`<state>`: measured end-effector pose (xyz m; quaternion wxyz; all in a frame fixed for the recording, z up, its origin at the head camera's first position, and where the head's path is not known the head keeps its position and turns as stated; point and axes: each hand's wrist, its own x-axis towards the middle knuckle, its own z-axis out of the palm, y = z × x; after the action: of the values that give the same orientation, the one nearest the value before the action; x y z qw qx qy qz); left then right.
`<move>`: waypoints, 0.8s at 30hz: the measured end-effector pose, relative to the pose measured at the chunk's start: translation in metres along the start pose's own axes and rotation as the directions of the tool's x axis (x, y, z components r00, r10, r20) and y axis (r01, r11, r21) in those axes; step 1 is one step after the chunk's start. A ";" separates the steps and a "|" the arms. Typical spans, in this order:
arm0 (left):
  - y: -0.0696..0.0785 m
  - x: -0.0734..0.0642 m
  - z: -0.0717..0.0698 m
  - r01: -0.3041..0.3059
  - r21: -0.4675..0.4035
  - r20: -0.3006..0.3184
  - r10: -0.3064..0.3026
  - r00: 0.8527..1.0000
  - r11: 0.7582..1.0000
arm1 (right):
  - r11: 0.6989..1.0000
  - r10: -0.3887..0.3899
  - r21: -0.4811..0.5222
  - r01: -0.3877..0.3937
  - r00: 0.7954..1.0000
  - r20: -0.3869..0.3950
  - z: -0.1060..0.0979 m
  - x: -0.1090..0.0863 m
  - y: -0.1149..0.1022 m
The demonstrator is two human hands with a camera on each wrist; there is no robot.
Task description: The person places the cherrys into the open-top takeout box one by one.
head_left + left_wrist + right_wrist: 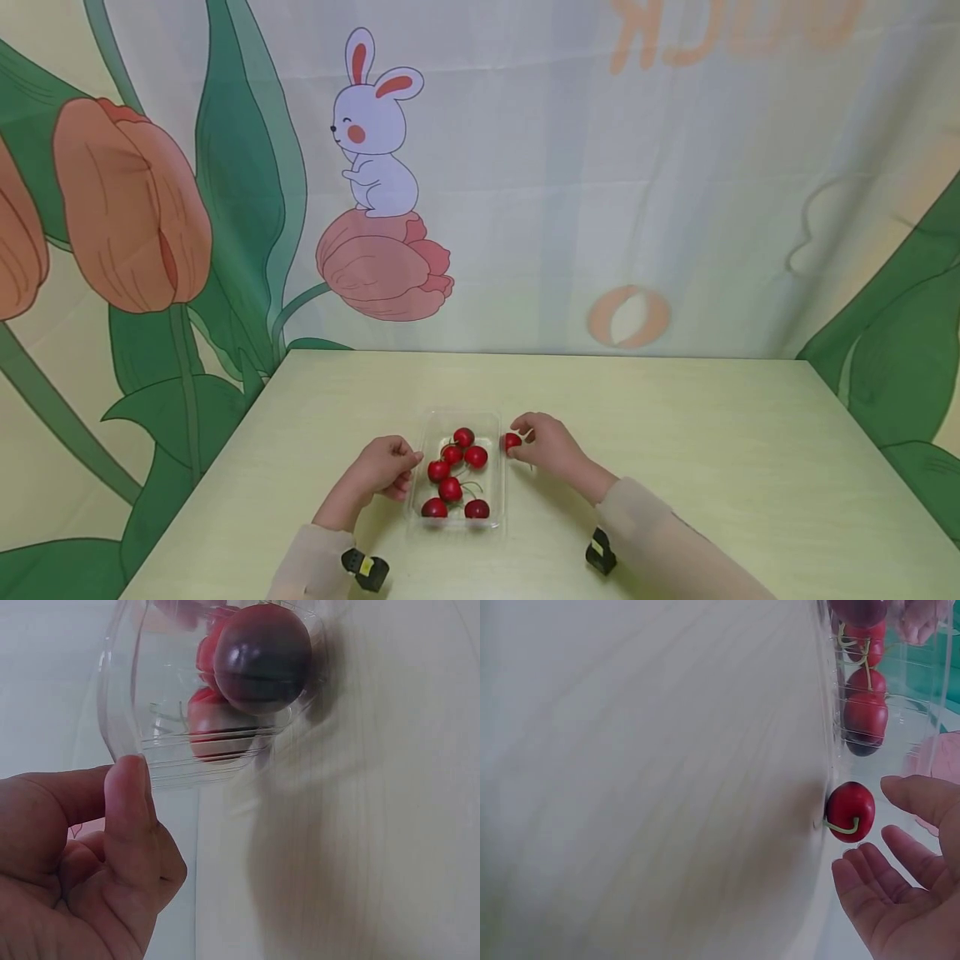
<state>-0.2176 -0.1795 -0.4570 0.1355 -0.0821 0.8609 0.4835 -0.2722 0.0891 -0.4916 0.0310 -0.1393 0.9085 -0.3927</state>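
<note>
A clear plastic box (492, 492) stands on the table with several red cherries (450, 489) inside, some with green stems. My left hand (386, 467) pinches the left rim of the box between thumb and finger; the left wrist view shows the thumb (127, 795) pressed to the rim. A single cherry (851, 812) with a short curved stem lies on the table just outside the box's right side. Around it my right hand (900, 877) has its fingers spread and relaxed, with a visible gap between the fingertips and the fruit.
The pale wooden table (675, 433) extends to both sides and behind the box. A printed curtain (510, 167) with a rabbit and tulips hangs at its back edge. Small black devices (365, 570) sit at both wrists.
</note>
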 end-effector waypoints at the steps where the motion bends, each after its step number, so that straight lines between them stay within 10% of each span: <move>1: 0.000 0.000 0.000 0.000 0.000 0.000 0.000 1.000 1.000 | 1.000 -0.002 -0.002 0.002 1.000 0.000 0.001 0.001 0.000; 24: 0.002 0.000 0.000 0.011 -0.002 0.002 -0.011 1.000 1.000 | 0.999 0.030 -0.030 -0.028 0.999 0.035 0.007 0.011 0.003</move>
<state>-0.2178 -0.1786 -0.4558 0.1387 -0.0864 0.8598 0.4837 -0.2818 0.0834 -0.4982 0.0507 -0.1335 0.9155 -0.3762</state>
